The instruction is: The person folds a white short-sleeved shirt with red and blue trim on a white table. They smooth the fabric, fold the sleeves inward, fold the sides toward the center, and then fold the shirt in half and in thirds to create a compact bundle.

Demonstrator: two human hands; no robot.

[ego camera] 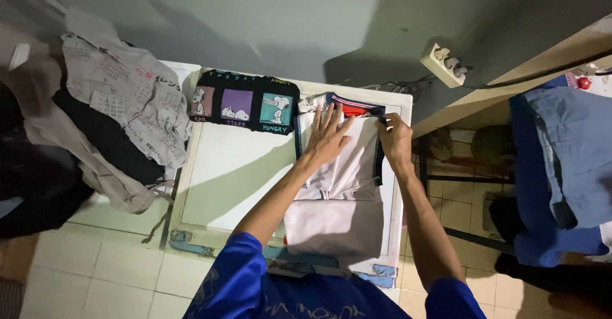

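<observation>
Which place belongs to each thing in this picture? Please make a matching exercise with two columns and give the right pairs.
Things:
1. left hand
2. right hand
3. folded black T-shirt with cartoon panels
4. pile of unfolded clothes

Places:
A. at the far edge of the white table, left of the hands
B. pinching the dark-trimmed edge of the white shirt
C. heaped at the left, beside the table
D. pressed flat on the white shirt

Pairs: 1-D, 2-B, 3-A, 4-C
</observation>
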